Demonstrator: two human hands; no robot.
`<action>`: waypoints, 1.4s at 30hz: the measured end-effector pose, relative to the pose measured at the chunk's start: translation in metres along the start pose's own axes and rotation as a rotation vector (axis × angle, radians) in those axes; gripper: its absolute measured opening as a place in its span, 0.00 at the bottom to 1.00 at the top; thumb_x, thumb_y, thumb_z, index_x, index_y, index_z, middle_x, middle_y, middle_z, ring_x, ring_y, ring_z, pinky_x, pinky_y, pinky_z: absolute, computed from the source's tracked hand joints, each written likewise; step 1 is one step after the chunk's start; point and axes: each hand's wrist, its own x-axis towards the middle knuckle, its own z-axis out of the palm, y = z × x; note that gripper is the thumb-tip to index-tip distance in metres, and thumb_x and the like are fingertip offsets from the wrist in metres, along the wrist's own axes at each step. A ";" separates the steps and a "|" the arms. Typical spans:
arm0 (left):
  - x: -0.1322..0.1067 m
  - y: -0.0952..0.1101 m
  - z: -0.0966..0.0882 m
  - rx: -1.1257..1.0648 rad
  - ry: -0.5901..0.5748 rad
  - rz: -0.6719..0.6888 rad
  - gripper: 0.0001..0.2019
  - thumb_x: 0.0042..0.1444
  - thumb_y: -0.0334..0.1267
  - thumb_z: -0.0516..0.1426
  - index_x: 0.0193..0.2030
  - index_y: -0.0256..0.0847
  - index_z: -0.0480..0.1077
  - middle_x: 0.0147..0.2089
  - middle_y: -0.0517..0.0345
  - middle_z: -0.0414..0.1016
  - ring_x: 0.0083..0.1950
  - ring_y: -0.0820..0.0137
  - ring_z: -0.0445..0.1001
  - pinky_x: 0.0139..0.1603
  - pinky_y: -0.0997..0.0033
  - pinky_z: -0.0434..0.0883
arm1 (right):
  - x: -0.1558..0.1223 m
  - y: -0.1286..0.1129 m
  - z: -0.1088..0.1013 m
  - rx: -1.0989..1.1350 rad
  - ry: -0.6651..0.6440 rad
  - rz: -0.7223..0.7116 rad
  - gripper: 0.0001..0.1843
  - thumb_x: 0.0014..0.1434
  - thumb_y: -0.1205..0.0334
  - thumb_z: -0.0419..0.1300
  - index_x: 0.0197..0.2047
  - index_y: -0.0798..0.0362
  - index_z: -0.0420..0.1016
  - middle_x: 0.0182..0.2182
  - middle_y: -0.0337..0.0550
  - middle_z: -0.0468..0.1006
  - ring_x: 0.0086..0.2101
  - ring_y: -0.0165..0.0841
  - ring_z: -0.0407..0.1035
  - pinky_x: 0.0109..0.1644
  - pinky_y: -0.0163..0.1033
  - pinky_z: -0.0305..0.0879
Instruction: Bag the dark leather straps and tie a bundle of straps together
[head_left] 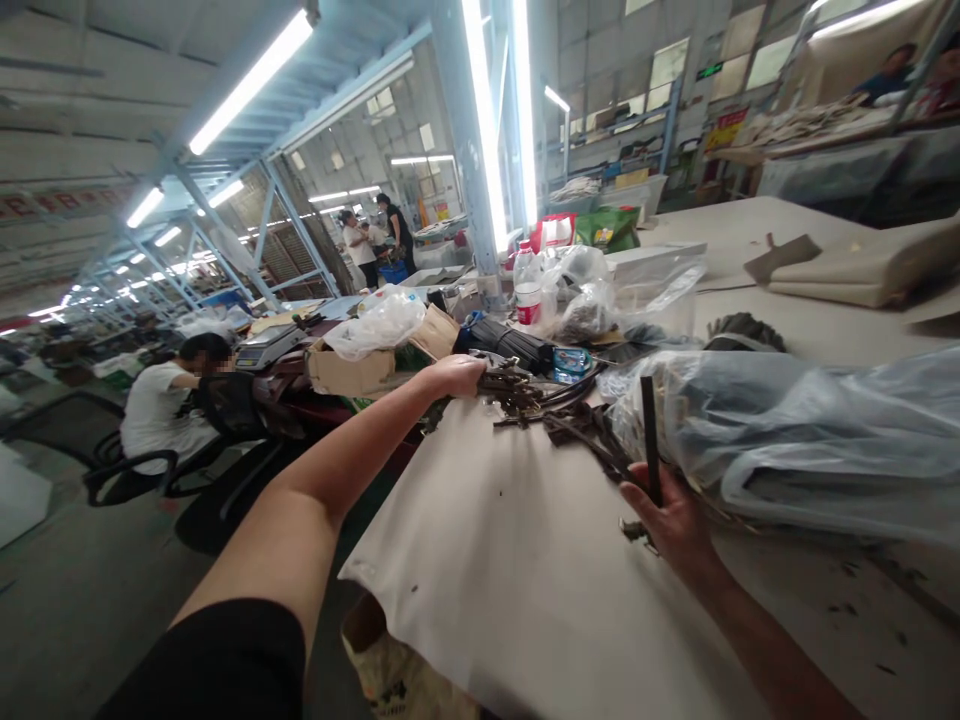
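My left hand [459,376] is stretched out over the far left edge of the table, closed at the end of a bundle of dark straps with metal buckles [514,388]. Its fingertips are partly hidden. More dark straps [592,432] run from near that bundle toward my right hand [675,520]. Between the thumb and fingers of my right hand a dark brown strap [650,440] stands upright. A small metal buckle [634,530] hangs just below the right thumb.
The pale tabletop [495,560] carries dark scraps at right. Clear plastic sheeting [825,440] covers a pile beside my right hand. Behind stand a bottle [527,285], a cardboard box [349,368] and a blue post [469,130]. A seated person [161,410] works at left.
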 end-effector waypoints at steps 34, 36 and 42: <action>-0.059 0.121 -0.037 0.230 0.742 0.681 0.18 0.70 0.30 0.44 0.53 0.42 0.73 0.54 0.57 0.76 0.62 0.67 0.70 0.70 0.57 0.55 | 0.031 -0.129 0.061 0.243 -0.275 0.077 0.24 0.37 0.49 0.72 0.33 0.55 0.74 0.30 0.41 0.77 0.32 0.37 0.70 0.37 0.43 0.69; -0.065 0.112 -0.034 0.046 0.871 0.608 0.19 0.70 0.33 0.44 0.61 0.45 0.68 0.64 0.57 0.69 0.70 0.63 0.61 0.74 0.50 0.48 | 0.029 -0.134 0.057 0.276 -0.277 0.096 0.21 0.40 0.48 0.71 0.32 0.54 0.73 0.27 0.40 0.75 0.29 0.34 0.70 0.33 0.41 0.68; -0.075 0.088 0.007 -0.988 0.940 0.511 0.29 0.62 0.56 0.56 0.66 0.47 0.62 0.64 0.50 0.67 0.67 0.54 0.65 0.64 0.51 0.65 | 0.029 -0.155 0.049 0.296 -0.225 -0.009 0.20 0.45 0.52 0.70 0.38 0.53 0.74 0.28 0.37 0.75 0.29 0.32 0.70 0.34 0.39 0.70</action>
